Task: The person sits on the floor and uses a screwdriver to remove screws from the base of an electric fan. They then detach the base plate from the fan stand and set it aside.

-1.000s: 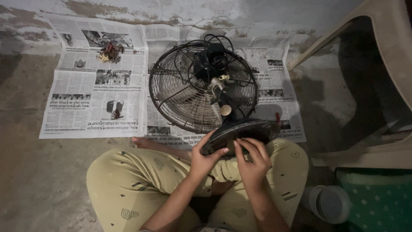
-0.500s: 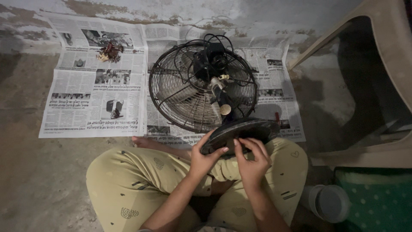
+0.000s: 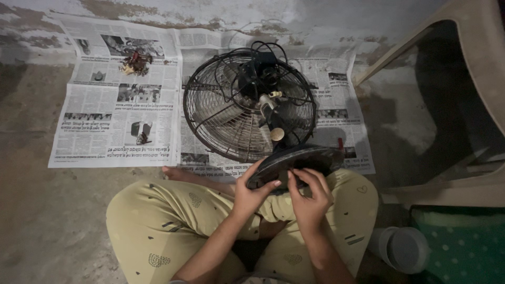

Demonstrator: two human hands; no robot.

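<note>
We gripped the fan's round base with our left hand, our right hand fingering its underside. The wire cage lay whole on the newspaper's right half; loose small parts sat near its far left corner.

No packages, labels, signs, screens in view; only printed matter: newspaper sheets spread flat on floor, far side, white with dark photo blocks.

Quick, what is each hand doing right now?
Left hand: closed on the rim of the dark round fan base.
Right hand: fingertips on the fan base, not clearly closed.
</note>
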